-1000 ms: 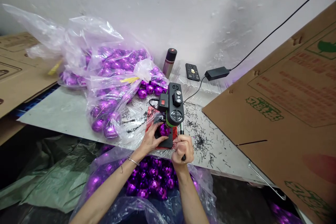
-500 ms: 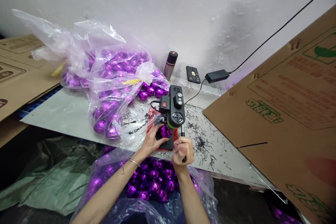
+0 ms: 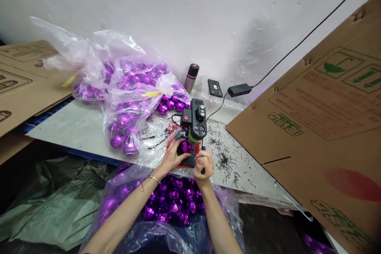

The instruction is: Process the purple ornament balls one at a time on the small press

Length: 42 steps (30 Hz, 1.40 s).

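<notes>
A small black bench machine (image 3: 196, 119) with a red switch stands on the table (image 3: 74, 129). Under its head sits a purple faceted ball (image 3: 187, 146) on the black base. My left hand (image 3: 172, 158) is curled around that ball, holding it in place. My right hand (image 3: 203, 165) is closed in a fist on the machine's lever handle (image 3: 203, 145), just right of the ball. An open plastic bag of purple balls (image 3: 171, 202) lies below the table edge between my forearms.
Clear bags full of purple balls (image 3: 131, 95) are heaped at the left back of the table. A flask (image 3: 191, 78), a remote (image 3: 214, 87) and a power adapter (image 3: 239, 89) stand by the wall. Large cardboard sheet (image 3: 321, 127) leans at right. Black shavings (image 3: 226, 158) litter the table.
Both hands stay in their grips on the ball and the lever; the right fist has come up a little toward the machine. The view has shifted slightly.
</notes>
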Available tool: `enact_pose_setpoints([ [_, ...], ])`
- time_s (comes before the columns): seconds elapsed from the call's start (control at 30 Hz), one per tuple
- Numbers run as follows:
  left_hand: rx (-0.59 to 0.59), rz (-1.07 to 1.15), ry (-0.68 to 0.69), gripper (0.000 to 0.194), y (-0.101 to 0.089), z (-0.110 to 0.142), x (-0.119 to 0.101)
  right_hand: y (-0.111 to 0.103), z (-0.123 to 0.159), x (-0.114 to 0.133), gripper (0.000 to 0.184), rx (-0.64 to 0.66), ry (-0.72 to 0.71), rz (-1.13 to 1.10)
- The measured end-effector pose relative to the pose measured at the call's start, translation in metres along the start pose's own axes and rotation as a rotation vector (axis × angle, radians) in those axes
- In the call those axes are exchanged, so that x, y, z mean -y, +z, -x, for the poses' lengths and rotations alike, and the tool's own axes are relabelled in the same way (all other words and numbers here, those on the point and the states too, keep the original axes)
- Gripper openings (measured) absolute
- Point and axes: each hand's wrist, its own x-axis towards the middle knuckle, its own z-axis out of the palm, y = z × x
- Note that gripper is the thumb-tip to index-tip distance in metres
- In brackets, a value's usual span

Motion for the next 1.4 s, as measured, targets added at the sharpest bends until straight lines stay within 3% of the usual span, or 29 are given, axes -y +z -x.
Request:
enact_pose_setpoints([
  [0.17,-0.001,0.014,-0.010,0.060,0.002,-0.006,-0.001,-0.011,-0.053,0.029,0.040,-0.002,0.305,-0.071],
  [0.27,-0.064,0.011,0.000,0.058,-0.003,0.001,-0.009,-0.015,-0.073,0.038,0.047,0.020,0.378,-0.051],
  [0.37,-0.075,-0.037,0.064,0.063,-0.015,0.033,-0.019,-0.016,-0.071,0.039,0.045,0.023,0.367,-0.053],
  [0.5,0.120,-0.121,0.220,0.079,-0.027,0.096,-0.024,-0.013,-0.055,0.035,0.041,-0.003,0.294,-0.083],
  [0.6,0.148,-0.139,0.221,0.080,-0.035,0.106,-0.025,-0.010,-0.050,0.033,0.039,-0.025,0.265,-0.097],
  [0.7,-0.004,-0.121,0.138,0.044,-0.052,0.058,-0.026,-0.010,-0.049,0.032,0.038,-0.025,0.260,-0.102],
  [0.83,-0.279,-0.301,0.009,0.026,-0.082,-0.062,-0.021,-0.011,-0.049,0.031,0.039,-0.016,0.249,-0.097],
  [0.87,-0.272,-0.402,-0.040,0.023,-0.088,-0.090,-0.019,-0.011,-0.049,0.032,0.039,-0.016,0.246,-0.094],
  [0.93,-0.137,-0.602,-0.116,0.019,-0.095,-0.137,-0.014,-0.010,-0.050,0.032,0.039,-0.016,0.243,-0.090],
  [1.0,-0.047,-0.664,-0.142,0.015,-0.096,-0.168,-0.010,-0.010,-0.050,0.033,0.038,-0.013,0.244,-0.089],
  [1.07,0.002,-0.676,-0.165,0.013,-0.094,-0.182,-0.007,-0.010,-0.050,0.033,0.038,-0.005,0.243,-0.089],
  [1.17,0.045,-0.692,-0.224,0.019,-0.090,-0.185,-0.006,-0.010,-0.049,0.034,0.037,0.001,0.242,-0.086],
  [1.33,0.099,-0.663,-0.292,0.047,-0.103,-0.165,-0.010,-0.010,-0.047,0.032,0.036,0.007,0.228,-0.087],
  [1.4,0.099,-0.511,-0.333,0.051,-0.113,-0.151,-0.012,-0.010,-0.047,0.032,0.036,0.011,0.228,-0.090],
])
